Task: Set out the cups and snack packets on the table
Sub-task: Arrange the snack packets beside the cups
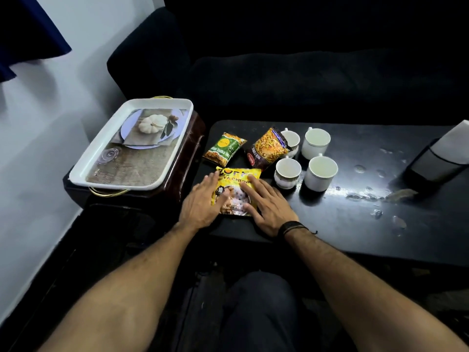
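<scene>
Fingers of the left hand (pixel 200 207) and right hand (pixel 266 207) lie spread flat on the yellow packet (pixel 234 185), pressing it to the black counter (pixel 342 224). Just beyond the yellow packet lie a green packet (pixel 224 151) and a brown packet (pixel 266 148); four white cups (pixel 317 158) stand right of it.

Glossy black table (pixel 330 224), wet-spotted. Four smooth glazed white ceramic cups (pixel 320 173). Three shiny plastic-film snack packets (pixel 237 190). Glossy white rectangular printed tray (pixel 101 168), brass-coloured metal handles (pixel 106 193).
</scene>
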### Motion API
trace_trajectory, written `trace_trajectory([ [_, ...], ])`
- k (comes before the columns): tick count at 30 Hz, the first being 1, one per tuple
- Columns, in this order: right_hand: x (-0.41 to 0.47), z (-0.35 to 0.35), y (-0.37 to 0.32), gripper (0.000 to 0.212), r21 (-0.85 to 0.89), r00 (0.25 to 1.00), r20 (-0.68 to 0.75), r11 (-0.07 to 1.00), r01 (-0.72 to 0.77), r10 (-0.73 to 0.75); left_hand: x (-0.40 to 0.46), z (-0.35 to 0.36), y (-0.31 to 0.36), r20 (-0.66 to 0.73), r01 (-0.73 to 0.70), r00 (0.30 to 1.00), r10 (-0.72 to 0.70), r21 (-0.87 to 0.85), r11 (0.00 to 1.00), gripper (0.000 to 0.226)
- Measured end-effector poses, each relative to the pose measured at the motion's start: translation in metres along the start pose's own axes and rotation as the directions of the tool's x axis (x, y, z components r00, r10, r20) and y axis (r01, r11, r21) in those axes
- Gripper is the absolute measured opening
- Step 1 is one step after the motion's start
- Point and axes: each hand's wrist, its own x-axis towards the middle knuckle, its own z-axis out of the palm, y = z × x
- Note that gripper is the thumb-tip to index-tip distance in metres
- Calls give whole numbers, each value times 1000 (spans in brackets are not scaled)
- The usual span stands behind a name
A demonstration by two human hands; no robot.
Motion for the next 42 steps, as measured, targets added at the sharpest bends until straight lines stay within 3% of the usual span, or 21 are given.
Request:
trace_trajectory([
  [3, 1, 3, 3, 61, 0, 1000, 10, 1000, 3, -3, 1, 0, -2, -19, 59, 998, -58, 59, 996, 87],
  [8, -1, -2, -2, 61, 26, 999, -36, 999, -23, 24, 4, 0, 0, 10, 37, 999, -38, 90, 995, 87],
  [12, 18, -20, -11, 52, -152, 956, -293, 987, -47, 0, 5, 1, -3, -29, 75, 997, -76, -23, 997, 75],
  [15, 60, -55, -11, 47, -252, 885, -461, 947, -199, 63, 4, 2, -4, -56, 98, 993, -104, -94, 991, 66],
  [20, 107, -101, 13, 53, -273, 865, -313, 836, -477, 392, 4, 2, -3, -73, 101, 992, -105, -62, 993, 62],
  [25, 114, -98, 28, 49, -208, 839, -209, 815, -540, 503, 3, 1, -1, -83, 104, 990, -110, -68, 992, 60],
  [30, 126, -94, 23, 42, -72, 901, -183, 908, -412, 394, 3, 1, -1, -81, 98, 992, -101, -43, 994, 60],
  [34, 153, -98, 12, 59, -26, 963, -169, 976, -218, 210, 3, 1, -2, -79, 101, 991, -104, -42, 994, 63],
  [36, 163, -96, 7, 62, -79, 964, -176, 973, -215, 199, 3, 0, -1, -76, 107, 991, -110, -38, 994, 64],
  [39, 163, -81, -4, 47, -120, 952, -198, 959, -258, 231, 3, 0, -1, -69, 114, 991, -117, -40, 993, 66],
  [42, 148, -55, -13, 44, -181, 957, -123, 942, -282, 263, 2, 1, -1, -71, 114, 991, -117, -34, 993, 66],
])
